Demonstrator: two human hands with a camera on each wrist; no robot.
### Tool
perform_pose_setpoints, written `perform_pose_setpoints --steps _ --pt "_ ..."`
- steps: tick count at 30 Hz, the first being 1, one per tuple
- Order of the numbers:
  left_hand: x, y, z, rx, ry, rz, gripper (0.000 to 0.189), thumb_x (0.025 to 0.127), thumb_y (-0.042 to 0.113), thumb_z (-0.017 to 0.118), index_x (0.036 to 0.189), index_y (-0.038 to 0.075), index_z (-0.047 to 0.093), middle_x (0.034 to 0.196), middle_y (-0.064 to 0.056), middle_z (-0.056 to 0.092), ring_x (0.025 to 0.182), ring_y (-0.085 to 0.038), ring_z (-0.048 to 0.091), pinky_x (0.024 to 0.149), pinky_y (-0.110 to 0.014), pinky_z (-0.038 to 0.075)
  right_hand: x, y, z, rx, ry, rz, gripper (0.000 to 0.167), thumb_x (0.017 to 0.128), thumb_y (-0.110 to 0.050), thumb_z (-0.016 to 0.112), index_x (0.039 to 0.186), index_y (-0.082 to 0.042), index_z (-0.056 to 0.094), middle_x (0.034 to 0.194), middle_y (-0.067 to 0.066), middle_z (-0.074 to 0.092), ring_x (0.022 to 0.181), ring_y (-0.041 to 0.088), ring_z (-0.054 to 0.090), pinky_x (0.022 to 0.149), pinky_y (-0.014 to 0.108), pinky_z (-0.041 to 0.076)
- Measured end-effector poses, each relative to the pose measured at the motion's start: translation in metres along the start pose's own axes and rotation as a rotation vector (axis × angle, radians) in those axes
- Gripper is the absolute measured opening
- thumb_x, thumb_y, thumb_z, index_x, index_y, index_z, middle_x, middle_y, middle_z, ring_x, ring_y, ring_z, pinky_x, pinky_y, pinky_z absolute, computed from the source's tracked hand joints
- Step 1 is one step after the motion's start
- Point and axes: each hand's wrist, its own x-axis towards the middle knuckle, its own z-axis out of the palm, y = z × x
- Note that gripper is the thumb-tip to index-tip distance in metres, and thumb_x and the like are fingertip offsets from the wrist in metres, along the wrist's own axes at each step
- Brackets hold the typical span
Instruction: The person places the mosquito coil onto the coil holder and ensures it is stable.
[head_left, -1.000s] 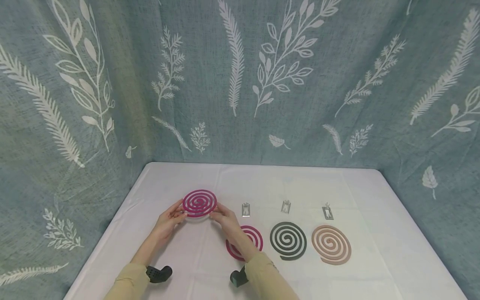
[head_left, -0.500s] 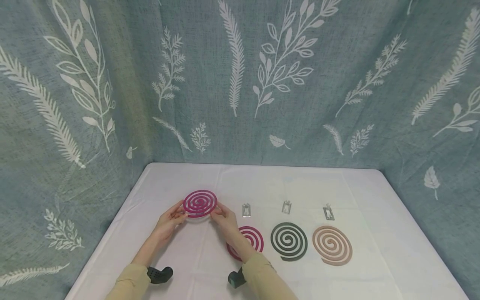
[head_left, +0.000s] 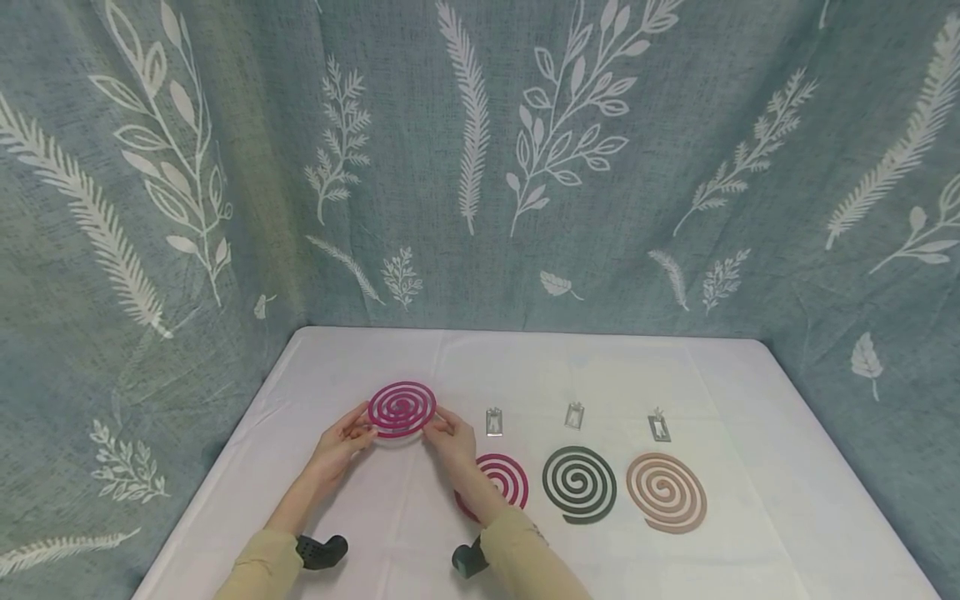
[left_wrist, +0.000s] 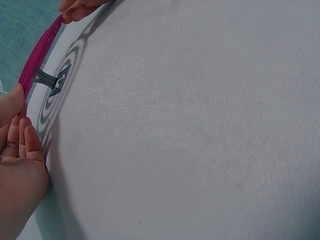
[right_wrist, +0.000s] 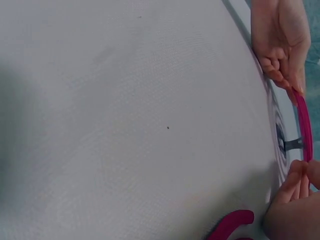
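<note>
Both hands hold a magenta mosquito coil level, a little above the cloth, at the left of the table. My left hand pinches its left edge between thumb and fingers; my right hand pinches the right edge. Under the coil's middle a metal coil stand stands on the table, its upright prong reaching up to the coil. Whether the prong is through the centre cannot be made out. A second magenta coil lies flat, partly hidden by my right forearm.
A dark green coil and a brown coil lie flat to the right. Behind the coils sit three more metal stands, at left, middle and right. A patterned curtain surrounds the white table.
</note>
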Motion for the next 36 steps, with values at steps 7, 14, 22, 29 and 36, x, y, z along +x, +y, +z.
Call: perform_pose_setpoints --steps 7,14,22,29,36 --pt "0.0012 -0.0015 0.0000 0.015 -0.003 0.001 0.063 0.094 0.000 0.052 0.148 -0.002 0.021 0.101 0.010 0.047 0.082 0.005 0.044 0.074 -0.007 0.045 -0.0030 -0.0022 -0.0001 -0.020 0.008 -0.001 0.042 0.087 -0.009 0.064 0.128 -0.004 0.057 0.087 0.008 0.070 0.076 0.006 0.063 0.087 0.030 0.053" --pt "0.0026 -0.0017 -0.0008 0.027 -0.016 -0.003 0.063 0.094 0.002 0.053 0.148 -0.002 0.021 0.103 0.010 0.047 0.083 0.006 0.046 0.077 -0.007 0.046 -0.0026 -0.0014 0.0028 -0.023 0.050 -0.026 0.039 0.086 -0.007 0.065 0.124 -0.001 0.059 0.087 0.011 0.071 0.075 0.006 0.064 0.081 0.026 0.054" --pt "0.0046 -0.0050 -0.0035 0.043 -0.004 -0.020 0.061 0.094 0.005 0.054 0.148 -0.001 0.025 0.101 0.010 0.046 0.082 0.003 0.044 0.075 -0.009 0.045 -0.0036 0.0016 0.0060 0.001 0.097 -0.045 0.034 0.083 -0.005 0.067 0.117 0.000 0.063 0.082 0.011 0.070 0.067 0.001 0.059 0.070 0.019 0.052" --pt "0.0054 -0.0049 -0.0025 0.034 -0.011 -0.016 0.062 0.094 0.003 0.055 0.147 -0.002 0.025 0.098 0.009 0.046 0.082 0.003 0.044 0.074 -0.009 0.046 -0.0031 0.0023 0.0047 0.040 0.085 -0.057 0.035 0.083 -0.003 0.067 0.118 0.002 0.062 0.084 0.013 0.070 0.067 0.001 0.058 0.070 0.018 0.052" --pt "0.0036 -0.0022 -0.0018 0.062 -0.017 -0.020 0.061 0.094 0.003 0.053 0.148 -0.002 0.024 0.097 0.010 0.046 0.082 0.003 0.044 0.074 -0.008 0.045 -0.0035 0.0032 0.0036 0.012 0.074 -0.037 0.043 0.086 -0.007 0.065 0.127 0.001 0.056 0.088 0.012 0.070 0.073 0.004 0.063 0.079 0.025 0.055"
